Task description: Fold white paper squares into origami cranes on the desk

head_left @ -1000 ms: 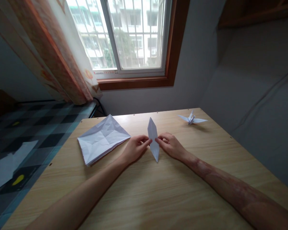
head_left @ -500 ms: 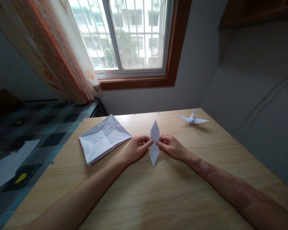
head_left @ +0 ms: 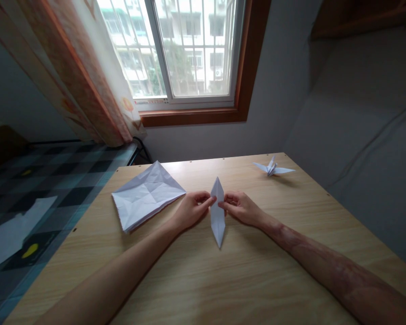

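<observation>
Two bare forearms reach across one pale wooden table, seen from where I stand in the room. Between the hands is one narrow piece of folded white paper, pointed at both ends, one tip toward the person and the other toward the window. The left hand grasps its left edge with the thumb on top, fingers curled; the right hand pinches the opposite edge the same way, slightly nearer the person. Whether the paper touches the wood, I cannot tell.

At far left, one ragged-edged white sheet lies on a checked bedcover marked with two yellow patches. Just beyond the left hand, creased white paper lies on the table in layers too close to count. Farther off, near the table's far right corner, sits one finished paper crane, wings spread.

Behind, one flowered curtain hangs left of one two-paned window in a reddish wooden frame. Past its bars, outdoors, stands a pale building.
</observation>
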`<state>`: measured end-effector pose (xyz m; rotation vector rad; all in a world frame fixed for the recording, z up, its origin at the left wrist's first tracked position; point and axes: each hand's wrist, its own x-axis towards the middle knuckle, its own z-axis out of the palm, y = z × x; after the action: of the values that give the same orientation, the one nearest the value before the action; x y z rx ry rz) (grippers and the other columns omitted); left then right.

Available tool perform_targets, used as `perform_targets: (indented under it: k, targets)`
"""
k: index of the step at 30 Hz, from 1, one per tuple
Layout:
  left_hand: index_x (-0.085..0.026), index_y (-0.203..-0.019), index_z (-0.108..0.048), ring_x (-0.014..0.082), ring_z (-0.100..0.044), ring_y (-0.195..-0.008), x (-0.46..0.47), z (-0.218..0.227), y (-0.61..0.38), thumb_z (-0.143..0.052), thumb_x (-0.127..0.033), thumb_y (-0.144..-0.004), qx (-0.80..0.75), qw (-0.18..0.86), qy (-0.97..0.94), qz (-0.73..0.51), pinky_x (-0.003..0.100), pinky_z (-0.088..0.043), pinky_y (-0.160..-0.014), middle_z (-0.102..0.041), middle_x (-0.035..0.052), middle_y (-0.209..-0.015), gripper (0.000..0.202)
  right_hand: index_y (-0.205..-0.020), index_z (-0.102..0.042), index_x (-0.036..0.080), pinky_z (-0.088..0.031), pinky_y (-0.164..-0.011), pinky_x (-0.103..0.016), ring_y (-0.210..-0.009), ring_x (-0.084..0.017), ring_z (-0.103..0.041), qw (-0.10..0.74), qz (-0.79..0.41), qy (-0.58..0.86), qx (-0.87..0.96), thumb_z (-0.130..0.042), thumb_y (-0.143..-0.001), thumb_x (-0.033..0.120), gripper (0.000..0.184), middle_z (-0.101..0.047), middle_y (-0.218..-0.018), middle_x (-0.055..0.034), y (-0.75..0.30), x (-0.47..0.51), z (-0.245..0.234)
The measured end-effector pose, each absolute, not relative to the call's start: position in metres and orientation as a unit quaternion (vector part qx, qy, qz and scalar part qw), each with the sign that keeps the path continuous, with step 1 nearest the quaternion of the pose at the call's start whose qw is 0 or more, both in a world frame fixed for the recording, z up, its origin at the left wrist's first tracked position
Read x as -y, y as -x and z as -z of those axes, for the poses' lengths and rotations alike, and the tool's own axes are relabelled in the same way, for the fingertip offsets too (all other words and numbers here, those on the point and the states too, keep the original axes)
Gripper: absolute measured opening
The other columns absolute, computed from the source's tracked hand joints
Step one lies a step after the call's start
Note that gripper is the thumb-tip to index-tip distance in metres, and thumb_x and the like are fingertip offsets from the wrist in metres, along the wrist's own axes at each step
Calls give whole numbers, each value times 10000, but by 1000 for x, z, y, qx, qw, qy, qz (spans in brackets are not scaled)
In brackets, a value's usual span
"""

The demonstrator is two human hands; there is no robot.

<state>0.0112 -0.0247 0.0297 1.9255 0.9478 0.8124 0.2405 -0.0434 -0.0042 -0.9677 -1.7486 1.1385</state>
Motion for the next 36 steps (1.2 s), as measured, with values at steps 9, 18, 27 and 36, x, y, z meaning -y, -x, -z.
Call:
perform_targets:
  k: [9, 18, 27, 36]
  targets:
    - [-147, -781, -708, 142, -524, -673, 26, -30, -11, -618, -605, -1032, -381, 425, -763, -304, 233, -417, -623, -618, -5, -696, 530, -657, -625, 220, -499, -821, -327, -755, -208, -647, 386, -346, 384, 764, -521, -1123, 554, 583, -680, -697, -20, -243, 43, -5]
    - [-167, -782, -655, 136, -528, -626, 25, -29, -10, -608, -586, -1049, -391, 424, -755, -312, 243, -412, -612, -598, -16, -657, 499, -742, -653, 205, -479, -700, -302, -708, -183, -593, 413, -360, 415, 726, -560, -1074, 660, 571, -653, -715, -8, -242, 42, 0]
    - [-163, -790, -664, 124, -504, -628, 26, -30, -11, -630, -605, -1035, -372, 417, -769, -311, 232, -406, -601, -590, -21, -665, 506, -724, -632, 212, -443, -596, -277, -634, -163, -578, 418, -377, 430, 705, -651, -1057, 502, 441, -633, -654, 8, -243, 44, 5]
    - [-142, -1092, -738, 129, -614, -658, 24, -23, -14, -835, -572, -900, -363, 501, -711, -334, 231, -462, -611, -727, 9, -784, 480, -721, -658, 211, -427, -572, -279, -592, -158, -585, 429, -359, 459, 690, -681, -1037, 512, 437, -656, -622, 5, -243, 42, 6]
